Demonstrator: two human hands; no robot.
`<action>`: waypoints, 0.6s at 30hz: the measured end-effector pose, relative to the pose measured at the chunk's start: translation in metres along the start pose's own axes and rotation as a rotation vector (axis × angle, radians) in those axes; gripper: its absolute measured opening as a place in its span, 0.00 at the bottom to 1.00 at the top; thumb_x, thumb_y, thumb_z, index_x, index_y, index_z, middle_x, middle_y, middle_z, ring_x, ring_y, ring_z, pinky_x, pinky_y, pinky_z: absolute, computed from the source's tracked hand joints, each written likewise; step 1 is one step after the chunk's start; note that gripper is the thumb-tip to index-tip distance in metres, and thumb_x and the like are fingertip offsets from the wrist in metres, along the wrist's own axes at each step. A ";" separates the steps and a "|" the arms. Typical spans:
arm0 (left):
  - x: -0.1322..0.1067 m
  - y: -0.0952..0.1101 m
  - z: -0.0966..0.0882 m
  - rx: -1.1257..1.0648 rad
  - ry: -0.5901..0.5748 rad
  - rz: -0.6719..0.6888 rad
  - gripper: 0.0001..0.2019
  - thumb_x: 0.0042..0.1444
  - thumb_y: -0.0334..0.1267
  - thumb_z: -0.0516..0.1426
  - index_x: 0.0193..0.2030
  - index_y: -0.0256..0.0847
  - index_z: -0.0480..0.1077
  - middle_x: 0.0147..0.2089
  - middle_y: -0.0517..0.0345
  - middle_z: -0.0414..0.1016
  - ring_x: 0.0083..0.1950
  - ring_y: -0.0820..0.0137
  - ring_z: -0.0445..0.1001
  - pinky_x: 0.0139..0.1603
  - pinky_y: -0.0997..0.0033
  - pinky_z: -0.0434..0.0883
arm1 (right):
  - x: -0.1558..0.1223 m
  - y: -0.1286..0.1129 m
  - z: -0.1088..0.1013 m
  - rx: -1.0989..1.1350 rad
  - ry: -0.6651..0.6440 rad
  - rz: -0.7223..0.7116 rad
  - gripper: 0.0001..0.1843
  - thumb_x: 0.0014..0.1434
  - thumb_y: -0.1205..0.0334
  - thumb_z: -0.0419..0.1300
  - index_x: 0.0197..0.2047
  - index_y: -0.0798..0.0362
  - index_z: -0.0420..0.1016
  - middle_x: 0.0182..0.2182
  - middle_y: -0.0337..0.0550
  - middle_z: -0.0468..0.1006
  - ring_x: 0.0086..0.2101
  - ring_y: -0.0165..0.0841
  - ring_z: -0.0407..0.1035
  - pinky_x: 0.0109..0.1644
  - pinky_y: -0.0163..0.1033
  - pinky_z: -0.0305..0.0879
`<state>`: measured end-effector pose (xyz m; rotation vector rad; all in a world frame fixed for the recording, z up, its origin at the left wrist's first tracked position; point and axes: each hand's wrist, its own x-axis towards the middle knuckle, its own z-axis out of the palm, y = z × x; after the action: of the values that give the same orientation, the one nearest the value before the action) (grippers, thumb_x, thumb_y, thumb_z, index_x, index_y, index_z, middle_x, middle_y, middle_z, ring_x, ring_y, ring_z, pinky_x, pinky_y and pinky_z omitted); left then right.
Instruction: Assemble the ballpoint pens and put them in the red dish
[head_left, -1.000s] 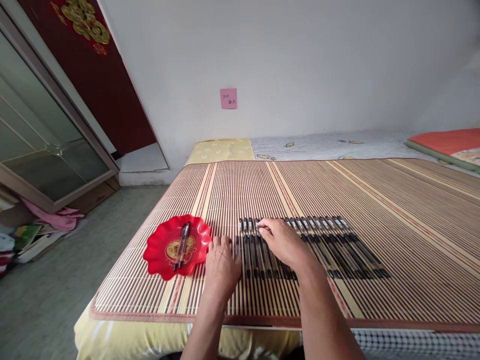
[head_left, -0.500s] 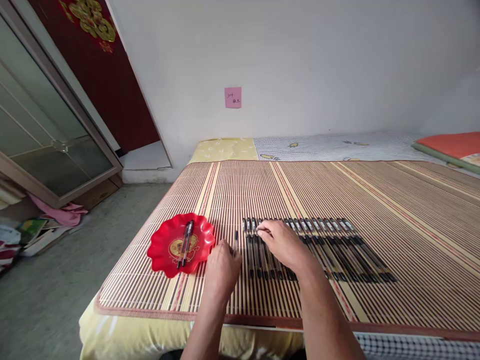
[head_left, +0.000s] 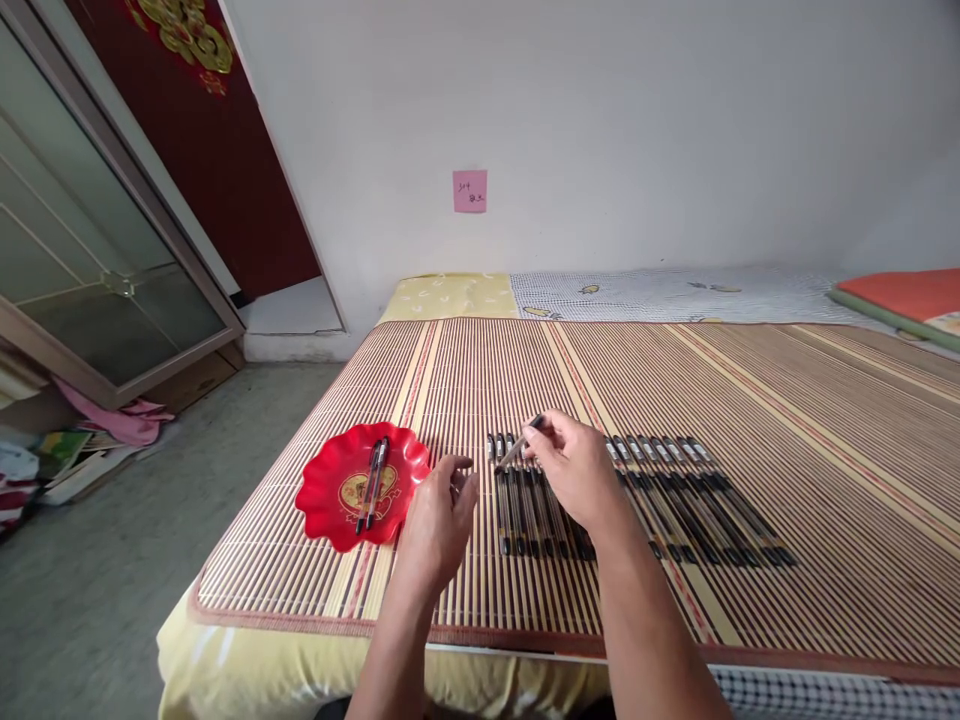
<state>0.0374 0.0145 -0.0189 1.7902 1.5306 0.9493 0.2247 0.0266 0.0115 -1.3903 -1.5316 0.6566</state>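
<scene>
In my right hand [head_left: 574,465], thumb and fingers are pinched on a pen [head_left: 516,448] with a dark end, held aslant above the left end of the row. Several black-capped clear pens [head_left: 525,515] lie side by side on the bamboo mat below, their separate caps or upper parts [head_left: 660,450] lined up behind them; my right hand covers some. Just right of the red plate, my left hand [head_left: 442,515] has its fingers apart and holds nothing. Two pens [head_left: 373,485] rest in the red scalloped plate [head_left: 322,495].
The striped bamboo mat [head_left: 600,380] covers the bed, over a yellow sheet [head_left: 300,670]. An orange folded cloth [head_left: 900,300] lies at the far right. A pink note [head_left: 470,191] is on the wall. Left are a glass-paned door [head_left: 112,270] and the floor [head_left: 225,430].
The pen that stood upright at my left hand is now in my right hand, tilted. My left hand has opened, and my right hand has risen slightly from the row.
</scene>
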 end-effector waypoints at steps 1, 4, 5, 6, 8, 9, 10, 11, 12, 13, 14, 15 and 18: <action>0.000 -0.002 -0.002 0.044 -0.025 -0.026 0.11 0.66 0.38 0.54 0.49 0.38 0.75 0.36 0.54 0.80 0.35 0.66 0.76 0.35 0.70 0.65 | 0.000 0.002 0.000 -0.049 0.035 -0.009 0.11 0.66 0.55 0.56 0.35 0.52 0.72 0.31 0.45 0.79 0.32 0.36 0.75 0.35 0.40 0.68; -0.002 -0.004 -0.004 0.187 -0.112 -0.060 0.08 0.64 0.32 0.53 0.40 0.39 0.75 0.34 0.53 0.80 0.36 0.65 0.76 0.35 0.70 0.63 | 0.002 0.006 0.004 -0.134 0.059 -0.019 0.09 0.67 0.59 0.54 0.36 0.52 0.72 0.32 0.45 0.79 0.32 0.37 0.74 0.35 0.40 0.67; -0.003 -0.005 -0.004 0.223 -0.133 -0.065 0.08 0.64 0.31 0.53 0.38 0.39 0.74 0.34 0.53 0.80 0.36 0.65 0.76 0.35 0.69 0.62 | 0.002 0.008 0.006 -0.145 0.056 -0.018 0.09 0.67 0.59 0.54 0.36 0.52 0.72 0.32 0.46 0.79 0.32 0.37 0.74 0.35 0.40 0.67; -0.003 -0.005 -0.004 0.248 -0.149 -0.069 0.08 0.64 0.31 0.53 0.37 0.39 0.74 0.34 0.53 0.79 0.36 0.64 0.75 0.35 0.69 0.61 | 0.003 0.009 0.008 -0.152 0.054 -0.013 0.09 0.67 0.60 0.54 0.37 0.52 0.72 0.32 0.46 0.79 0.32 0.37 0.74 0.35 0.40 0.67; -0.004 -0.004 -0.003 0.273 -0.176 -0.074 0.08 0.64 0.32 0.54 0.37 0.40 0.73 0.34 0.52 0.79 0.36 0.64 0.75 0.34 0.69 0.61 | 0.004 0.012 0.013 -0.149 0.056 -0.004 0.08 0.67 0.60 0.54 0.38 0.52 0.73 0.33 0.46 0.79 0.33 0.38 0.75 0.35 0.40 0.67; -0.004 -0.004 -0.003 0.278 -0.185 -0.074 0.08 0.64 0.33 0.54 0.36 0.40 0.73 0.34 0.52 0.79 0.36 0.63 0.75 0.34 0.69 0.60 | 0.004 0.014 0.015 -0.142 0.058 -0.002 0.08 0.67 0.60 0.54 0.38 0.51 0.73 0.34 0.46 0.80 0.34 0.38 0.75 0.35 0.40 0.67; -0.005 -0.004 -0.002 0.280 -0.192 -0.070 0.08 0.64 0.33 0.54 0.36 0.40 0.73 0.34 0.52 0.79 0.36 0.63 0.75 0.34 0.68 0.60 | 0.005 0.016 0.017 -0.134 0.060 -0.001 0.08 0.67 0.60 0.54 0.39 0.51 0.73 0.34 0.46 0.80 0.35 0.38 0.75 0.36 0.40 0.68; -0.005 -0.004 -0.002 0.280 -0.196 -0.066 0.08 0.64 0.33 0.53 0.36 0.40 0.73 0.34 0.52 0.79 0.36 0.63 0.75 0.34 0.68 0.60 | 0.005 0.018 0.019 -0.127 0.059 0.002 0.08 0.67 0.60 0.54 0.39 0.51 0.73 0.34 0.46 0.80 0.35 0.38 0.75 0.37 0.40 0.68; -0.005 -0.005 -0.002 0.279 -0.199 -0.061 0.07 0.64 0.32 0.53 0.36 0.40 0.72 0.35 0.51 0.79 0.36 0.63 0.75 0.35 0.68 0.60 | 0.006 0.020 0.020 -0.125 0.056 0.005 0.08 0.67 0.60 0.54 0.39 0.51 0.73 0.34 0.46 0.79 0.35 0.38 0.75 0.37 0.41 0.68; -0.005 -0.005 -0.001 0.281 -0.203 -0.057 0.07 0.64 0.32 0.53 0.36 0.39 0.72 0.35 0.51 0.79 0.36 0.63 0.75 0.35 0.68 0.60 | 0.006 0.022 0.020 -0.125 0.052 0.006 0.08 0.66 0.60 0.54 0.38 0.51 0.73 0.34 0.46 0.79 0.35 0.38 0.75 0.37 0.41 0.69; -0.005 -0.005 -0.001 0.284 -0.210 -0.056 0.07 0.64 0.32 0.53 0.36 0.39 0.72 0.35 0.51 0.79 0.36 0.63 0.74 0.35 0.68 0.59 | 0.006 0.023 0.021 -0.125 0.049 0.007 0.08 0.66 0.60 0.54 0.38 0.50 0.73 0.34 0.45 0.79 0.35 0.38 0.75 0.37 0.41 0.69; -0.005 -0.005 0.000 0.290 -0.218 -0.057 0.07 0.64 0.32 0.53 0.35 0.39 0.71 0.34 0.51 0.79 0.36 0.63 0.74 0.34 0.68 0.59 | 0.007 0.025 0.021 -0.125 0.047 0.006 0.07 0.66 0.60 0.54 0.37 0.50 0.72 0.34 0.45 0.79 0.34 0.38 0.75 0.37 0.41 0.69; -0.006 -0.005 0.001 0.305 -0.237 -0.057 0.08 0.65 0.34 0.53 0.34 0.40 0.71 0.33 0.51 0.78 0.35 0.63 0.74 0.34 0.68 0.58 | 0.007 0.027 0.023 -0.130 0.042 -0.004 0.07 0.66 0.61 0.55 0.36 0.50 0.72 0.32 0.44 0.78 0.34 0.38 0.74 0.37 0.40 0.68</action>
<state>0.0348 0.0094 -0.0245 1.9735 1.6274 0.4726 0.2174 0.0434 -0.0192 -1.4882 -1.5663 0.5300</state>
